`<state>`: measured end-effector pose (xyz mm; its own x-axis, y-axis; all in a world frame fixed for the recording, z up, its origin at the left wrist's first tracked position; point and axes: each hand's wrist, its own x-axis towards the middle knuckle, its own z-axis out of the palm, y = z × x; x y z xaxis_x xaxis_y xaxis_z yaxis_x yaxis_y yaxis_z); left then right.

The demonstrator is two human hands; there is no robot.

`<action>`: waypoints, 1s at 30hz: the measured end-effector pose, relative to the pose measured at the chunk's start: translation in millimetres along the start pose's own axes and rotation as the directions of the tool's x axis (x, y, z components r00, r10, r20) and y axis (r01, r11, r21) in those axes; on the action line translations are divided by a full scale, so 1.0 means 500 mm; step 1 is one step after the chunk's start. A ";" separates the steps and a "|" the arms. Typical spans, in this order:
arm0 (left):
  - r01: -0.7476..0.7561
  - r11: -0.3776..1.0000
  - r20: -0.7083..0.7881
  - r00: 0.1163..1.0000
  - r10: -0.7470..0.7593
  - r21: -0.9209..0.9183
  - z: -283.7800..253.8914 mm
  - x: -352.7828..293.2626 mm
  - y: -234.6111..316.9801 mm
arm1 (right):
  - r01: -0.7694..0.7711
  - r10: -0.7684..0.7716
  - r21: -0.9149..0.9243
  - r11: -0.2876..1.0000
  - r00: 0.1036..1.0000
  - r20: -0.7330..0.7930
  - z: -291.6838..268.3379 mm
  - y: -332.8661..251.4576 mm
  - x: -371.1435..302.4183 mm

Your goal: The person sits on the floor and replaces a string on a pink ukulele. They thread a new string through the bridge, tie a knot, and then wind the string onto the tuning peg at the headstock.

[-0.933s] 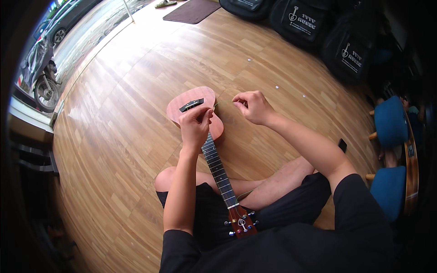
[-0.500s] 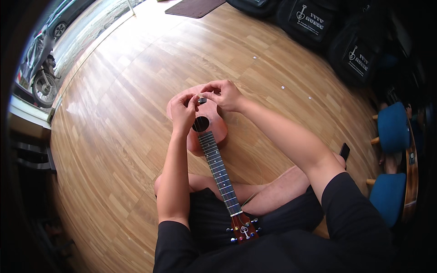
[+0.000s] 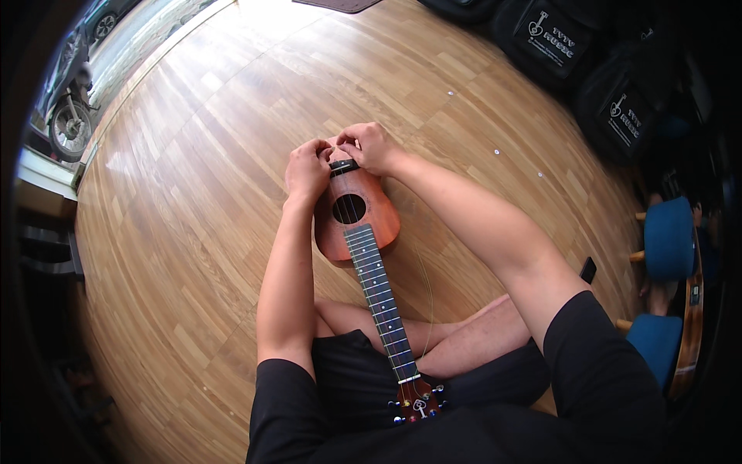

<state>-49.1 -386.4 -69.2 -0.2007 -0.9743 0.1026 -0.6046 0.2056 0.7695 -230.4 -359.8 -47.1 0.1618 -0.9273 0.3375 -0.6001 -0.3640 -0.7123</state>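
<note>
A reddish-brown ukulele lies before me, its body away from me over the floor and its headstock at my lap. My left hand is at the left end of the dark bridge, fingers pinched together. On the other side, my right hand also pinches just beyond the bridge, close to the left fingertips. Whatever lies between the fingers is too small to make out. Strings run over the sound hole and fretboard. A thin loose string curves beside the neck.
I sit cross-legged on a wood-look floor. Black instrument bags stand at the far right. Blue-seated stools are on the right, and a dark phone-like object is beside my knee. A motorbike shows outside, far left.
The view has shifted a little. The ukulele's top now shows less glare, and more of its bridge is visible. Both hands have moved slightly farther up, still pinching close together.
</note>
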 end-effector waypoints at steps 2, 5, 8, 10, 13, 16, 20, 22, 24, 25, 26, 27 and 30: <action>-0.042 0.998 -0.010 0.999 0.043 0.052 0.001 0.000 -0.009 | -0.028 0.029 -0.024 0.999 0.999 0.023 0.005 -0.003 0.005; -0.127 0.984 0.025 0.992 0.125 0.127 0.000 0.003 -0.009 | 0.113 -0.083 -0.202 0.973 0.985 0.148 0.010 0.024 0.017; -0.144 0.984 0.049 0.989 0.140 0.103 -0.003 0.002 0.000 | 0.000 0.072 -0.255 0.967 0.959 0.272 0.014 0.045 0.031; -0.145 0.988 0.057 0.988 0.143 0.046 -0.003 0.002 0.001 | 0.009 0.093 -0.305 0.952 0.944 0.316 0.019 0.064 0.039; -0.154 0.988 0.075 0.985 0.155 -0.018 -0.014 0.005 -0.026 | -0.057 0.195 -0.364 0.930 0.914 0.355 0.023 0.026 0.041; -0.193 0.981 0.113 0.975 0.192 -0.007 -0.022 0.003 -0.020 | -0.096 0.270 -0.422 0.902 0.887 0.375 0.008 -0.020 0.042; -0.250 0.966 0.149 0.960 0.239 0.062 -0.028 -0.015 0.022 | -0.084 0.355 -0.507 0.858 0.809 0.468 -0.018 -0.053 0.054; -0.255 0.961 0.162 0.958 0.236 0.110 -0.026 -0.016 0.029 | -0.056 0.303 -0.463 0.885 0.822 0.481 -0.025 -0.034 0.055; -0.236 0.958 0.171 0.963 0.208 0.163 -0.025 -0.017 0.025 | -0.060 0.286 -0.427 0.902 0.824 0.490 -0.036 -0.034 0.052; -0.231 0.959 0.172 0.964 0.202 0.167 -0.029 -0.021 0.025 | -0.079 0.295 -0.412 0.908 0.818 0.493 -0.049 -0.054 0.051; -0.225 0.959 0.173 0.965 0.195 0.171 -0.033 -0.024 0.027 | -0.097 0.303 -0.397 0.913 0.813 0.497 -0.054 -0.066 0.051; -0.226 0.959 0.177 0.965 0.196 0.171 -0.034 -0.024 0.034 | -0.056 0.286 -0.418 0.907 0.810 0.511 -0.057 -0.058 0.051; -0.270 0.943 0.175 0.956 0.237 0.197 -0.033 -0.024 0.044 | 0.044 0.248 -0.459 0.888 0.793 0.556 -0.060 -0.044 0.057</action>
<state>-47.3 -371.6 -43.3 -0.4700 -0.8661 0.1705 -0.6673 0.4751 0.5736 -235.7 -375.7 -3.3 0.4151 -0.8744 -0.2511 -0.8848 -0.3238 -0.3351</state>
